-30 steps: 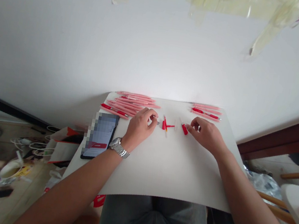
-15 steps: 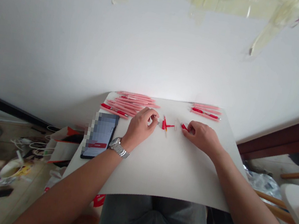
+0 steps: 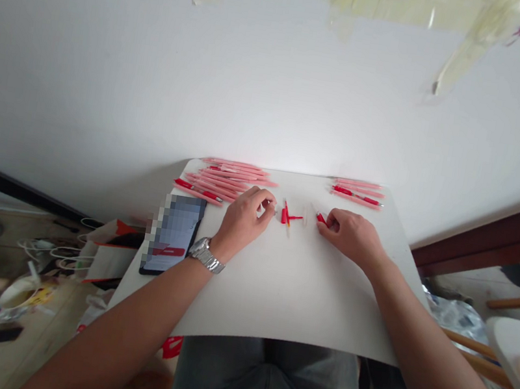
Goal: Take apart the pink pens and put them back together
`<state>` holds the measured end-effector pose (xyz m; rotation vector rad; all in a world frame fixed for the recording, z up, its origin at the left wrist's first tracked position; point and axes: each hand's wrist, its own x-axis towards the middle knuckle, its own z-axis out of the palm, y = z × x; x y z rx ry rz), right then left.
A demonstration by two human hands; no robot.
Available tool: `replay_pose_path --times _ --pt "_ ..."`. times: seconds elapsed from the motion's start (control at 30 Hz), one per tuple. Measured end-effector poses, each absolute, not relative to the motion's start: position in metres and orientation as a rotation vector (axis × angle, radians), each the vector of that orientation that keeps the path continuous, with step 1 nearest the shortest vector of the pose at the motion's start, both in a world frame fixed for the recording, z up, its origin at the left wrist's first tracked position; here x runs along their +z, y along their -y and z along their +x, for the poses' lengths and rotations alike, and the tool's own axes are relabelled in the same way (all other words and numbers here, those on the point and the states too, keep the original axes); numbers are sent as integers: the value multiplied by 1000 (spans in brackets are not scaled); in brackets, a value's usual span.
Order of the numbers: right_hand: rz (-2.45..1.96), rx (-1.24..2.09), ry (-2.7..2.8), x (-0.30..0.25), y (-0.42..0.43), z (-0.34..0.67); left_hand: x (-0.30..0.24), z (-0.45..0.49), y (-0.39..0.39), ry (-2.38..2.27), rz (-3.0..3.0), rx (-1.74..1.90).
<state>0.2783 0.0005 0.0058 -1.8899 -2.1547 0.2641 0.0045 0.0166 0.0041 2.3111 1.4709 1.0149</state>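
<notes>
My left hand (image 3: 247, 217), wearing a metal watch (image 3: 206, 254), is closed in a pinch on the left of the white table. A tiny greyish bit (image 3: 276, 211) shows at its fingertips, too small to name. Between the hands lie loose red pen parts (image 3: 285, 215), some crossed, with a thin yellowish-tipped piece (image 3: 288, 226) among them and a clear tube (image 3: 306, 216) beside them. My right hand (image 3: 350, 230) has its fingers curled round a red pen part (image 3: 321, 218), whose end sticks out to the left; the rest is hidden by the fingers.
Wrapped pink-red pens (image 3: 230, 180) are piled at the back left, with several more pens (image 3: 359, 194) at the back right. A phone (image 3: 177, 234) lies on the table's left side. The wall (image 3: 276, 92) stands directly behind the white table (image 3: 288, 297).
</notes>
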Motion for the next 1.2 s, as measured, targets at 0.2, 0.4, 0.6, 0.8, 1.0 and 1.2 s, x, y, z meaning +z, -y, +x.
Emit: replay_pose_path --times 0.2,0.4,0.6,0.8,1.0,1.2 --pt "-1913 245 2194 9 1 276 4 4 -16 -1462 2312 1015" --pt "-1919 244 2209 11 2 276 2 4 -17 -1426 2327 1025" --pt "-1813 251 2090 10 -2 288 0 7 -15 -1393 2358 1023" --pt "-1707 137 1971 10 -8 305 1 12 -13 -1382 2418 1016" --pt "-1700 185 1991 5 -10 306 -2 23 -9 -1412 2578 942" --pt "-1692 258 2022 2 -10 302 -5 31 -7 -1403 2695 842"
